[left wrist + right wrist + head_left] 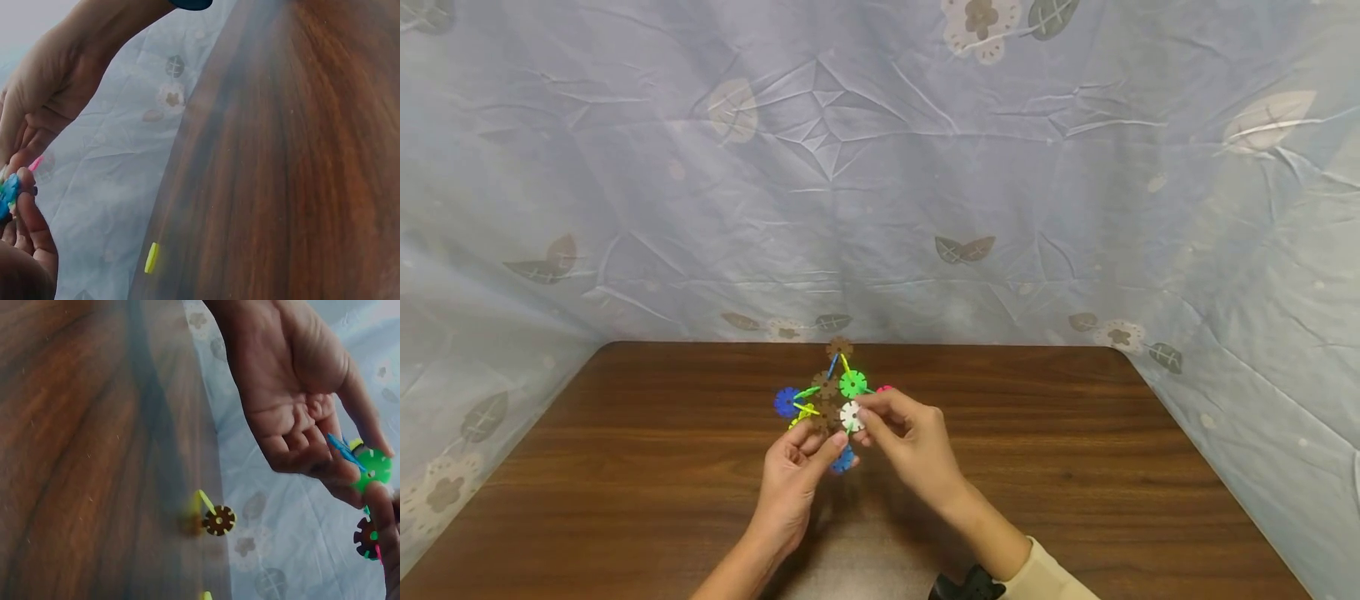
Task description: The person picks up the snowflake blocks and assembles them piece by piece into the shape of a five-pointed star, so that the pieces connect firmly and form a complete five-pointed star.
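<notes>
Notched plastic discs joined into an open frame hang above the table between both hands. In the head view, a brown disc [839,348] tops the frame, a green disc [853,384] sits below it, and a dark blue disc [787,402] juts left. My left hand [792,477] grips the lower part, near a lighter blue disc [844,458]. Thumb and finger of my right hand [917,442] pinch a white disc [852,416] at the frame's right side. A pink piece [883,389] is mostly hidden behind the right hand. Fingers cover several joints.
The brown wooden table [625,467] ends at a patterned pale curtain [880,208] behind and on both sides. A yellow piece [151,257] shows by the table edge in the left wrist view; I cannot tell whether it is loose.
</notes>
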### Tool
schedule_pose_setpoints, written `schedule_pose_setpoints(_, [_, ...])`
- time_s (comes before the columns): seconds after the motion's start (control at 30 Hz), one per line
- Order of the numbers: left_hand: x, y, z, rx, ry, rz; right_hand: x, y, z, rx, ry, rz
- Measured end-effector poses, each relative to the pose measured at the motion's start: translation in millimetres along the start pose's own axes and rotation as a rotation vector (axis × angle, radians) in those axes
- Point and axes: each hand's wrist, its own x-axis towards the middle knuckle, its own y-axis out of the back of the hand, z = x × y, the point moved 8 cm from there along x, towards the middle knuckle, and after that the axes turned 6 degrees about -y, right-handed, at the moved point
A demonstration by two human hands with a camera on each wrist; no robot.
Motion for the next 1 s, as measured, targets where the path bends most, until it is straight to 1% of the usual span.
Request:
schedule_pose_setpoints(0.07, [-1.0,-1.1,-1.6,-0.022,0.026,0.0,-0.6,-0.6,0.6,0.012,0.01,0.016])
schedule_pose_setpoints(0.17, [-3.3,-5.1,-4.7,-0.077,0.068,-0.016,-2.5,-2.8,3.4,0.022,0.004,0.039])
schedule_pose_setpoints(0.27, [-5.5,-7.4,-5.2,-0.134,0.091,-0.016,-5.8,-8.0,7.0,-0.002,-0.005,0.049])
schedule_pose_setpoints(0.33, [-6.5,-6.3,-5.6,-0.156,0.11,0.012,-8.1,-12.9,8.5,-0.038,0.001,0.044])
schedule_pose_setpoints(0.47, [-6.1,0.6,-6.6,-0.18,0.147,0.106,-10.7,-20.2,7.8,-0.121,0.032,0.037])
schedule_pose_setpoints(0.57, [-4.8,6.6,-6.7,-0.192,0.163,0.163,-10.7,-22.4,5.9,-0.149,0.057,0.037])
schedule_pose_setpoints(0.7, [-3.7,13.3,-5.9,-0.208,0.176,0.195,-9.2,-24.2,5.1,-0.158,0.079,0.013])
schedule_pose_setpoints(0.83, [-1.1,21.0,-2.8,-0.218,0.182,0.221,-4.9,-23.1,5.5,-0.139,0.098,-0.017])
schedule_pose_setpoints(0.9, [1.4,26.6,0.7,-0.227,0.18,0.239,0.1,-19.4,8.7,-0.128,0.088,-0.008])
schedule_pose_setpoints(1.0, [5.7,36.9,7.2,-0.243,0.17,0.269,10.1,-11.9,23.0,-0.152,-0.011,0.024])
